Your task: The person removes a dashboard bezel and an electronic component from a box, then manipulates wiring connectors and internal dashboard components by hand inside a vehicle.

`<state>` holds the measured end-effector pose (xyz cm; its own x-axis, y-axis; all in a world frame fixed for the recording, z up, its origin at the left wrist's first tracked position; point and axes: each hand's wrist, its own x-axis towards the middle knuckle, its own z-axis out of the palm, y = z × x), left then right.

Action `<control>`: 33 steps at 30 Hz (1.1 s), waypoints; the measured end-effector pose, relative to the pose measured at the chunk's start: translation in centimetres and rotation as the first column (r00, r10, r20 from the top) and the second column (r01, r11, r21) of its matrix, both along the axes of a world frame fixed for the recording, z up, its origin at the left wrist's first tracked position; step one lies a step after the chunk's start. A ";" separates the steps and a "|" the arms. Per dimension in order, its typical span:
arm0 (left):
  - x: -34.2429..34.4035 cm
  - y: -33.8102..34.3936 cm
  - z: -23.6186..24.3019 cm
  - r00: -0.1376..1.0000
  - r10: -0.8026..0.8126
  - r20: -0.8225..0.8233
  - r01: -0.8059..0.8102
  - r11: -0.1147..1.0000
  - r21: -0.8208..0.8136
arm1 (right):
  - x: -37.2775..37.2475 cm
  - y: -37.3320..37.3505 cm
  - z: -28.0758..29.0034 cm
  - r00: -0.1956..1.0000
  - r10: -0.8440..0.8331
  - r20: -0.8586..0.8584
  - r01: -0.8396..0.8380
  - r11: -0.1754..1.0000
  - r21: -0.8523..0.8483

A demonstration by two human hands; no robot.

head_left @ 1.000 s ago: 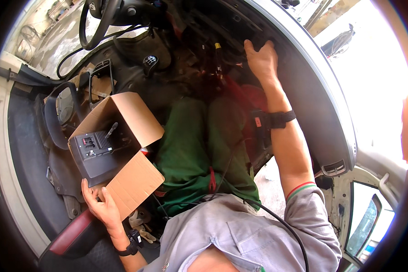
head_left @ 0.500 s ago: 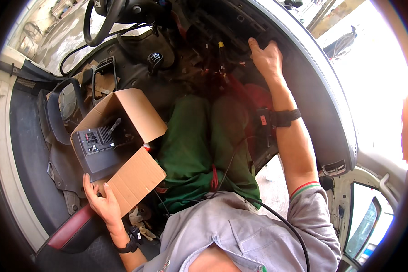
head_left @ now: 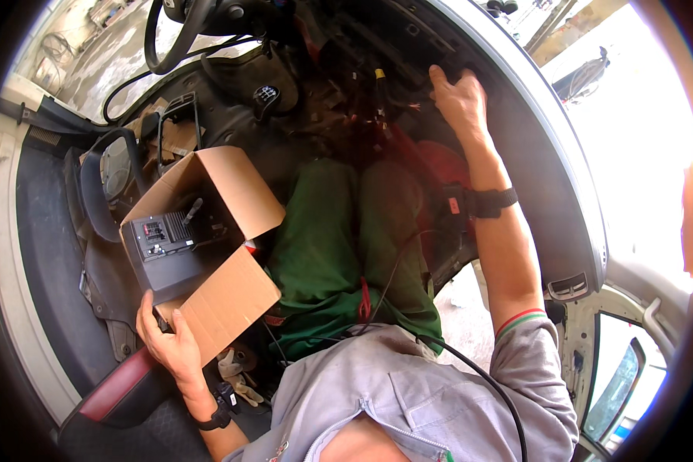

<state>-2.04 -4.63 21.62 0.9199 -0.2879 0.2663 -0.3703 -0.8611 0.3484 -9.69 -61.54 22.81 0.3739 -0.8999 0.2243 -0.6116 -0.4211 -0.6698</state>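
Evidently, the cardboard box (head_left: pixel 231 308) sat just left of the green-trousered legs (head_left: pixel 323 239) so that its contents lay within easy reach, mouth open toward the wearer. Inside it was a black unit (head_left: pixel 168 266), its finned and socketed face uppermost, perhaps left there to spare it knocks. Two flaps stood spread on the box's right side, which left the unit in plain sight.

The left hand (head_left: pixel 173 346) was at the box's near corner, probably to steady it. Its grip was loosely parted, the thumb bent by the near flap's edge and the fingers reaching up along the corner; whether it bore any weight could not be told. The left wrist was nearly straight, with a black strap (head_left: pixel 212 421) around it.

Well to the right of the box and beyond it, the right hand (head_left: pixel 462 100) rested at the dashboard (head_left: pixel 531 169), seemingly as a brace. That arm reached well forward, back of the hand upward, thumb spread from the index finger. The remaining fingers were hidden, so how far that grip was closed, or on what, could not be told. A yellow-tipped cable (head_left: pixel 379 75) stood beyond the box, also to its right.
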 end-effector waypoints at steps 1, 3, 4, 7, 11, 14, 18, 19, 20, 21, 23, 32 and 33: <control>-0.1 -0.2 0.1 0.999 0.009 -0.052 -0.010 0.999 -0.031 | 0.0 0.1 0.0 1.000 -0.005 -0.003 0.005 1.000 0.007; -0.1 -0.8 0.3 0.988 0.021 -0.156 -0.036 0.995 -0.091 | 0.0 0.2 -0.2 1.000 0.004 0.011 -0.004 1.000 0.001; -0.1 -0.7 0.2 0.991 0.005 -0.136 -0.017 0.996 -0.084 | 0.0 0.2 -0.2 1.000 0.007 0.019 -0.007 1.000 -0.002; -0.1 -0.5 0.1 0.995 -0.027 -0.097 0.020 0.998 -0.067 | -0.1 0.4 -0.2 1.000 0.015 0.021 -0.015 1.000 0.005; 0.0 -0.7 0.7 0.995 -0.032 -0.091 0.024 0.996 -0.088 | -0.2 0.1 -0.5 0.999 0.024 0.037 -0.025 1.000 0.014; 0.0 -1.0 1.4 0.997 -0.042 -0.061 0.036 0.994 -0.103 | -0.1 -0.2 -0.6 1.000 0.013 0.013 -0.013 1.000 0.005; -0.3 -1.6 2.5 0.999 -0.041 -0.025 0.037 0.989 -0.142 | 0.1 -0.3 -0.4 1.000 0.009 -0.012 -0.009 1.000 -0.004; -0.5 -1.8 2.9 0.999 -0.044 -0.021 0.041 0.988 -0.147 | 0.0 -0.2 -0.4 1.000 0.015 -0.013 -0.015 1.000 -0.003; -0.8 -2.1 3.3 0.999 -0.048 -0.018 0.045 0.987 -0.153 | -0.1 -0.5 -0.6 1.000 0.025 -0.016 -0.025 0.999 -0.033; -1.0 -2.4 3.6 0.999 -0.051 -0.014 0.048 0.986 -0.159 | -0.3 -1.1 -1.0 0.999 0.035 -0.019 -0.036 0.997 -0.062; -1.4 -2.6 3.7 0.996 -0.084 -0.004 0.083 0.983 -0.164 | -0.5 -0.8 -0.7 0.998 0.062 -0.003 -0.062 0.998 -0.018; -3.6 -5.3 3.6 0.961 -0.275 -0.027 0.267 0.949 -0.170 | -0.2 -0.5 -1.4 0.995 0.071 0.066 -0.075 0.995 0.063; -3.6 -5.7 3.1 0.957 -0.286 -0.052 0.271 0.941 -0.202 | -0.5 -0.6 -1.2 0.990 0.084 0.114 -0.093 0.993 0.068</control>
